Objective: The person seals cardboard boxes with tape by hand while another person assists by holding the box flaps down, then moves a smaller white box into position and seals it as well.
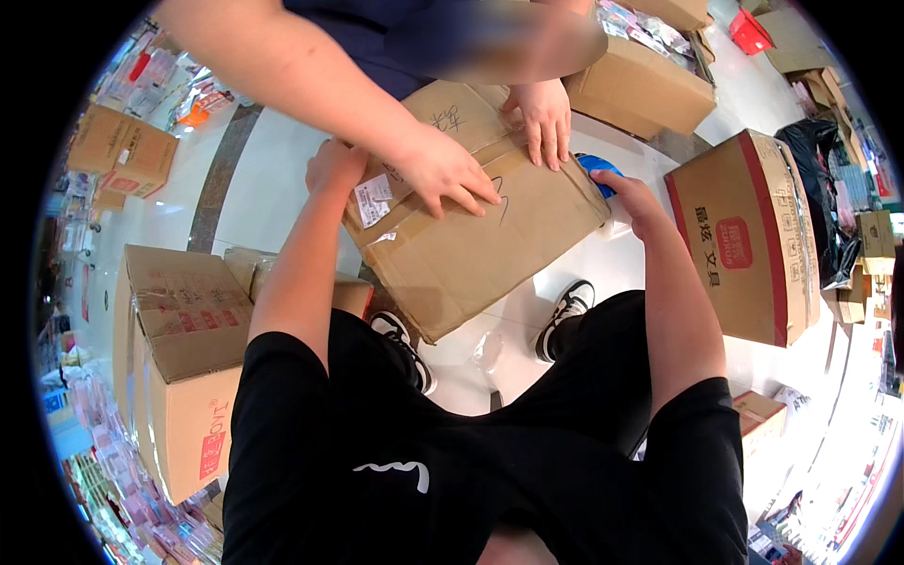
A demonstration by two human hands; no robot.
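A taped brown cardboard box (452, 282) stands closed on the floor before me, with handwriting and a white label (373, 201) on top. My left hand (337, 167) grips its far left edge, fingers curled and partly hidden behind another person's forearm. At the right edge, my right hand (631, 200) holds a blue object (599, 174), the thumb lying over it; most of this object is hidden, so its kind is unclear. The other person's two hands, one near the middle (452, 169) and one farther right (546, 120), lie flat on the box top.
A large printed carton (727, 240) stands to my right, beside a black plastic bag (819, 205). To my left is another taped carton (191, 318). An open carton (643, 85) filled with packaged goods stands beyond. My shoes (568, 314) flank the box's near edge.
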